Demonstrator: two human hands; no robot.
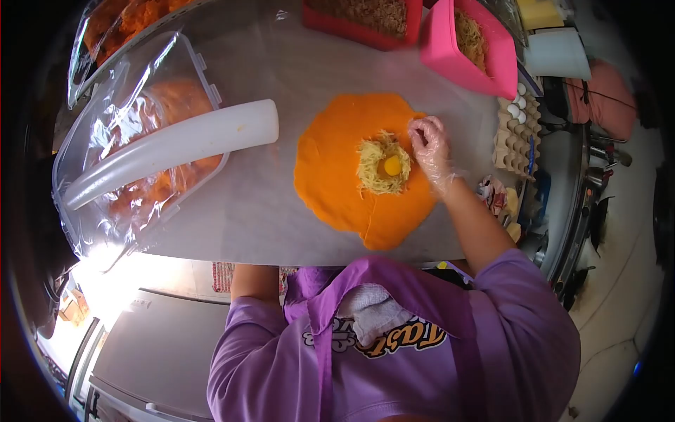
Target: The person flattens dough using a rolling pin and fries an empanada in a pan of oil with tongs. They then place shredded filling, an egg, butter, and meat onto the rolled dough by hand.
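Note:
A flat orange dough sheet (327,169) lies spread on the grey tabletop. Right of its middle sits a ring of pale shredded filling (373,184), with a raw egg yolk (392,165) in its hollow. My right hand (429,146), in a clear plastic glove, is at the sheet's upper right edge. Its fingers are curled together there and appear to pinch the dough's rim. Only my left forearm (254,281) shows, below the table's front edge; the left hand itself is hidden.
On the left, a plastic-covered tub (200,63) of orange dough has a thick white tube (176,144) across it. A red container (362,42) and a pink container (492,70) of shredded filling stand at the back. An egg tray (517,144) is at right.

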